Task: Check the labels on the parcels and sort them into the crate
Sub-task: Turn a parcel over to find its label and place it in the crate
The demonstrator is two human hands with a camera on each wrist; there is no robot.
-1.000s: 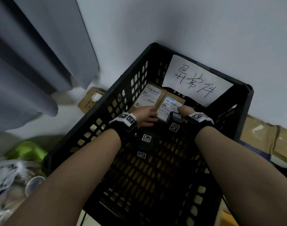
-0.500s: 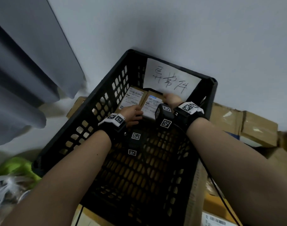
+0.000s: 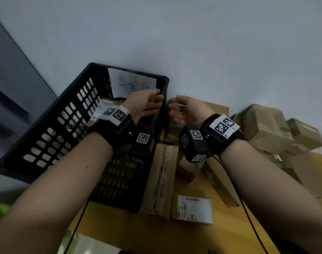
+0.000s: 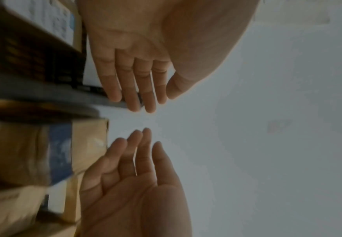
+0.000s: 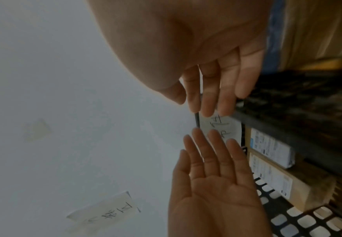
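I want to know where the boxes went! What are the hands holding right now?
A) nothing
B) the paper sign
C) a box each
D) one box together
A: the left hand and right hand are open and empty, palms facing.

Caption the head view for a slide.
Both hands empty: left hand over the black crate holding labelled parcels, right hand beside it above the parcel pile.
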